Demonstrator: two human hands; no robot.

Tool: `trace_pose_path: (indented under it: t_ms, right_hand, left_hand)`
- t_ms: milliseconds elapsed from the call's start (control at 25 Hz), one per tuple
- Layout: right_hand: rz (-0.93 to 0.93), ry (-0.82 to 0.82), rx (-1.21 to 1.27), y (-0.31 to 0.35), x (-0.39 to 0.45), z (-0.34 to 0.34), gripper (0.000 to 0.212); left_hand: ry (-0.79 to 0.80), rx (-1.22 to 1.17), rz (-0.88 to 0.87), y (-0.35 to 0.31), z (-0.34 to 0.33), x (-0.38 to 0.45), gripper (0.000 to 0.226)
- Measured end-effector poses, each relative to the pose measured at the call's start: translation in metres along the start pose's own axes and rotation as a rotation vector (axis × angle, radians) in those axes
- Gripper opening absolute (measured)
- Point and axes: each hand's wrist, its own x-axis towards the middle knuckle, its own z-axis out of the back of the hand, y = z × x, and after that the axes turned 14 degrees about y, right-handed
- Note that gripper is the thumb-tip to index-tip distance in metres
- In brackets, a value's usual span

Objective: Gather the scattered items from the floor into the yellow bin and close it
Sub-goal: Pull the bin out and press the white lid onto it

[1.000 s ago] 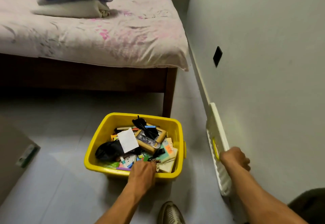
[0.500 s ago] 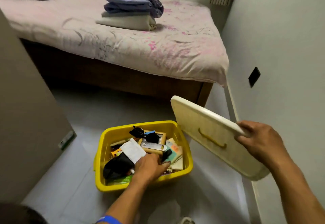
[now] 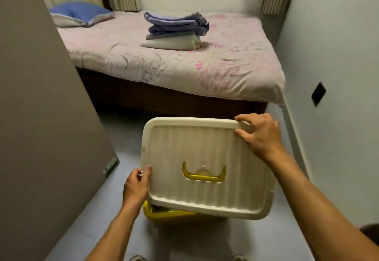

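Cream plastic fills the middle of our view: the lid [image 3: 205, 164] hangs over the yellow bin [image 3: 164, 212], tilted toward us, with its yellow handle [image 3: 204, 173] facing up. Only the bin's near-left corner peeks out beneath the lid's near edge, so the bin lies straight below and slightly left of where we hold. Our right hand [image 3: 259, 135] curls over the far-right corner, fingers on top and along the rim; our left hand [image 3: 136, 185] pinches the left edge low down. The lid's long axis runs left to right, which we judge roughly matches the bin's, though the far rim is hidden. Seating it likely calls for levelling the lid and lowering both hands together.
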Motion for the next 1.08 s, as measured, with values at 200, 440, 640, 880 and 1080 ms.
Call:
trace_pose_path:
  t_ms: [200, 440, 640, 880, 1080]
  right_hand:
    - [-0.059, 0.419, -0.088, 0.011, -0.022, -0.138, 0.053]
    - [-0.059, 0.745, -0.096, -0.009, -0.047, -0.221, 0.053]
    - [-0.062, 0.795, -0.126, -0.021, -0.017, -0.244, 0.069]
    - [0.022, 0.564, -0.100, -0.012, 0.008, -0.257, 0.064]
    - [-0.158, 0.637, -0.179, -0.009, -0.012, -0.272, 0.064]
  left_hand:
    - [-0.099, 0.360, 0.171, 0.034, -0.010, 0.005, 0.039]
    - [-0.126, 0.429, 0.226, 0.072, -0.031, 0.014, 0.041]
    - [-0.139, 0.557, 0.227, 0.074, -0.030, 0.029, 0.044]
    - [-0.116, 0.485, 0.250, 0.082, -0.036, 0.036, 0.039]
    - [-0.072, 0.334, 0.351, 0.080, -0.036, 0.041, 0.040]
